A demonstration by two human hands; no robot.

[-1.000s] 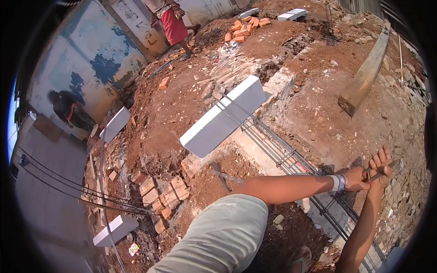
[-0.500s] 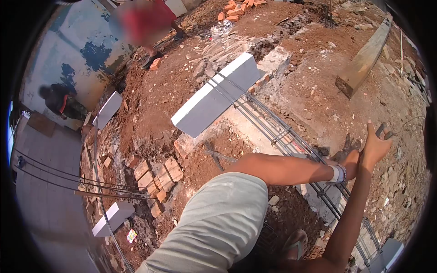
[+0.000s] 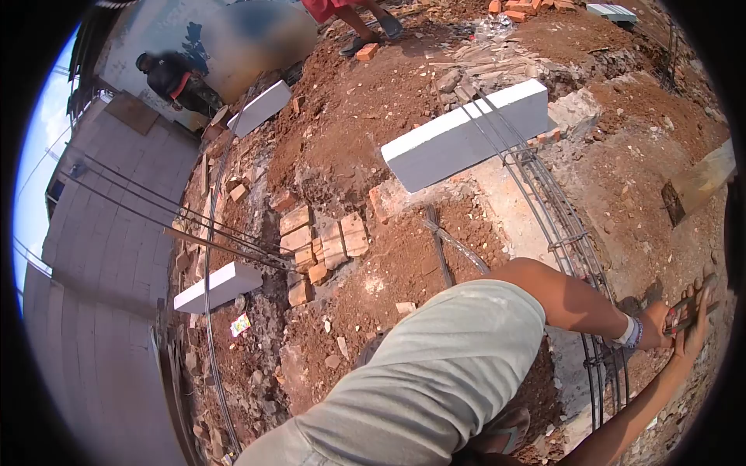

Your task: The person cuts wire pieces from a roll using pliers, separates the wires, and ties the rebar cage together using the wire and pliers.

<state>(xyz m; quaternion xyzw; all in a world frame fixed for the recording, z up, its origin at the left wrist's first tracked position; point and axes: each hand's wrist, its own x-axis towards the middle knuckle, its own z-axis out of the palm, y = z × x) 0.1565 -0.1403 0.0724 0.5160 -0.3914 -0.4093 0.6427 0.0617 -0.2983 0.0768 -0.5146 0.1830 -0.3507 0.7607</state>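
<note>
Both my hands are close together at the right edge, beyond the rebar cage [image 3: 561, 227]. My left hand [image 3: 657, 323], with a white band and bracelet at its wrist, is closed beside a dark two-handled tool with some red on it [image 3: 684, 312]. What its fingers grip is partly hidden. My right hand [image 3: 690, 340] is around that tool's handles, its fingers long and partly straight. The tool's exact kind is unclear. The cage's long bars pass under my left forearm. Its far end rests across a white-topped grey block [image 3: 470, 136].
More white-topped blocks lie at left [image 3: 221, 287] and farther back [image 3: 260, 109]. A pile of bricks [image 3: 326, 241] sits on broken red soil. Long rods [image 3: 210, 256] cross the left side. A timber beam [image 3: 699, 182] lies at right. Two people stand near the painted wall [image 3: 128, 46].
The view has turned, so the scene sits farther right and the wall at left shows more. My hands have come together at the tool, my left hand moving away from the rebar bars.
</note>
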